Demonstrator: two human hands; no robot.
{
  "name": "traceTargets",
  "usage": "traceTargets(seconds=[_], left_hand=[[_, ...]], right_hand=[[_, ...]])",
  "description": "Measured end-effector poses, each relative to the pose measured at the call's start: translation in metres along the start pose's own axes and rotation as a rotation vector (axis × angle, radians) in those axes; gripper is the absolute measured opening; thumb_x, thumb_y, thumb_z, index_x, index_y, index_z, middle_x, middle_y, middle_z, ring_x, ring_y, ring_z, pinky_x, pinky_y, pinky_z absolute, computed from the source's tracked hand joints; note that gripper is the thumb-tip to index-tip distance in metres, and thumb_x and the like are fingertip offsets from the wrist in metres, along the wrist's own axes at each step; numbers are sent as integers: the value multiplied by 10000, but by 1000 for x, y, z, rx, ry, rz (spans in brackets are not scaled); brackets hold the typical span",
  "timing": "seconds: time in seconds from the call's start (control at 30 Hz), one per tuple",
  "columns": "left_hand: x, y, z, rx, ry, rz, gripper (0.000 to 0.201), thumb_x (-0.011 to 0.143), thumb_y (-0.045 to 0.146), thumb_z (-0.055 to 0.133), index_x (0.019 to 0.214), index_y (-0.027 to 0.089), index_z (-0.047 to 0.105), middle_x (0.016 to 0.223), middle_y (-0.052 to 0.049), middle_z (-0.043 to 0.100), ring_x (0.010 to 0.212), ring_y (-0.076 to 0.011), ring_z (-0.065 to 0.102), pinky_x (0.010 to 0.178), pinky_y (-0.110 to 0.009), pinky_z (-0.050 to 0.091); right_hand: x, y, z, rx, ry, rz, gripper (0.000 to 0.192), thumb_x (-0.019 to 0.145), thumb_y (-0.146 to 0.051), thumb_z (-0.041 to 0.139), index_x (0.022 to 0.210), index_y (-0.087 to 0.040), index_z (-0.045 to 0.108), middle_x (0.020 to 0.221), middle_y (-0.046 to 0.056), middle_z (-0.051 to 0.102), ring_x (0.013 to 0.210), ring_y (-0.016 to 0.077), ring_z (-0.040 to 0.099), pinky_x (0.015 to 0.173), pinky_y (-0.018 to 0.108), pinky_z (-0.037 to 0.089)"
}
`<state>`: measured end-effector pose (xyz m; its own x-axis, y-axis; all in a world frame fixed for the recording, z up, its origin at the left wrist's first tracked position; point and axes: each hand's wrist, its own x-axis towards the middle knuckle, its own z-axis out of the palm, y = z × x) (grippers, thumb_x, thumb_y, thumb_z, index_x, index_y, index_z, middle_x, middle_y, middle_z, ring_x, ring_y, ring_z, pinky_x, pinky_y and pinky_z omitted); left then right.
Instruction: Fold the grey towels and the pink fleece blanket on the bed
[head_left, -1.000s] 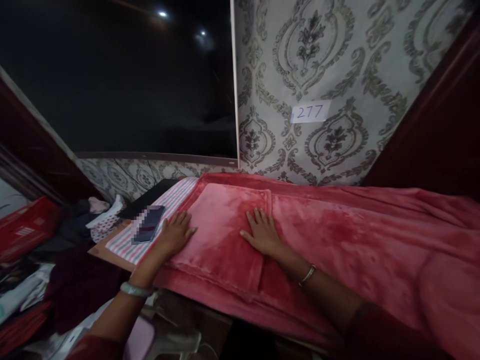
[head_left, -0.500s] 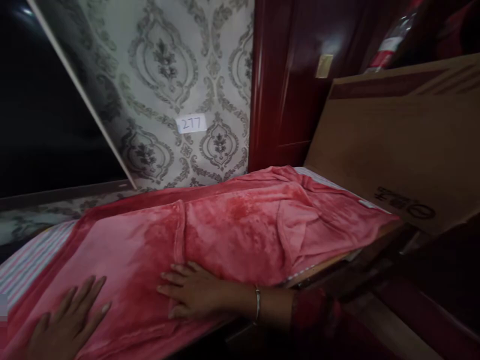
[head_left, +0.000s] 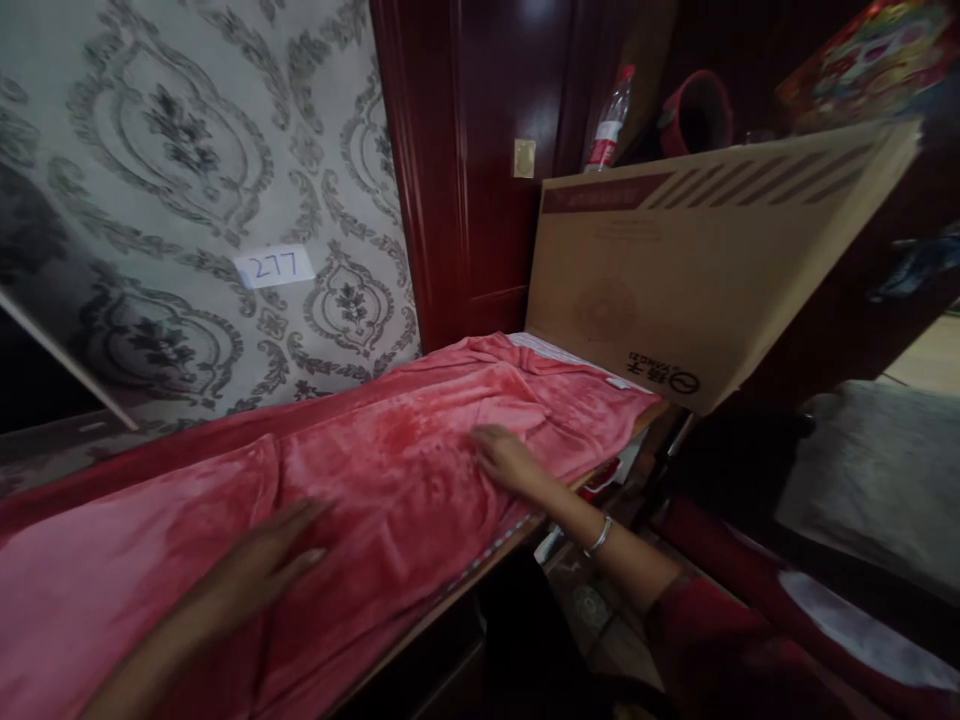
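A pink-red plush blanket (head_left: 390,470) lies spread over a long table, with a raised seam and several folds across it. My left hand (head_left: 274,555) rests on or just over the blanket at the lower left, fingers stretched forward and thumb apart, holding nothing. Farther right, my right hand (head_left: 510,462) is at the blanket near a loose fold; its fingers are bent and blurred, so whether they pinch the cloth cannot be made out. A bracelet circles the right wrist. Under the blanket's far right corner, a striped cloth (head_left: 551,347) shows.
A large cardboard box (head_left: 637,260) stands at the table's right end. Behind it are a plastic bottle (head_left: 609,125) and a round red container (head_left: 697,112). A paper marked 277 (head_left: 275,266) is stuck on the patterned wall. A grey cushion-like thing (head_left: 877,480) lies at the right.
The view has swung right. My right hand has moved right along the blanket towards the loose fold, and my left hand has moved right near the raised seam.
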<state>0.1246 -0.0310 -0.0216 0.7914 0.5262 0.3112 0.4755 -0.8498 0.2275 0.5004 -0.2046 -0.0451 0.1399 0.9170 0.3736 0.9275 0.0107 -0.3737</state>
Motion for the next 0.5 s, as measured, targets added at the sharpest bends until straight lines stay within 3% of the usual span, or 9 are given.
traceTargets(seconds=[0.1,0.17,0.33,0.5], left_hand=[[38,40,21,-12,-136,88,509,868,498,530,1308,263,629,1397,-86,602,1293,-304,562,1103,-491,447],[46,64,41,-3,-166,104,513,889,457,513,1343,235,603,1428,-111,570,1328,-306,529,1122,-504,421],[25,113,84,-35,-197,158,516,914,401,529,1410,260,544,1488,-96,512,1380,-301,469,1138,-512,404],[1,140,91,-6,-121,188,544,910,392,574,1441,293,507,1515,-77,483,1381,-301,467,1124,-512,424]], right_hand=[[0,42,-25,-17,109,208,487,859,-129,528,1342,-144,593,1351,153,613,1243,258,558,1079,421,417],[1,64,-38,-14,137,316,553,833,-101,528,1383,-151,561,1371,146,604,1259,259,554,1089,408,405],[8,101,-51,43,116,432,652,793,-86,554,1442,-94,492,1313,179,639,1178,275,614,1003,349,457],[21,116,-46,179,91,438,484,754,-153,647,1237,-142,662,1024,104,746,895,230,668,836,306,505]])
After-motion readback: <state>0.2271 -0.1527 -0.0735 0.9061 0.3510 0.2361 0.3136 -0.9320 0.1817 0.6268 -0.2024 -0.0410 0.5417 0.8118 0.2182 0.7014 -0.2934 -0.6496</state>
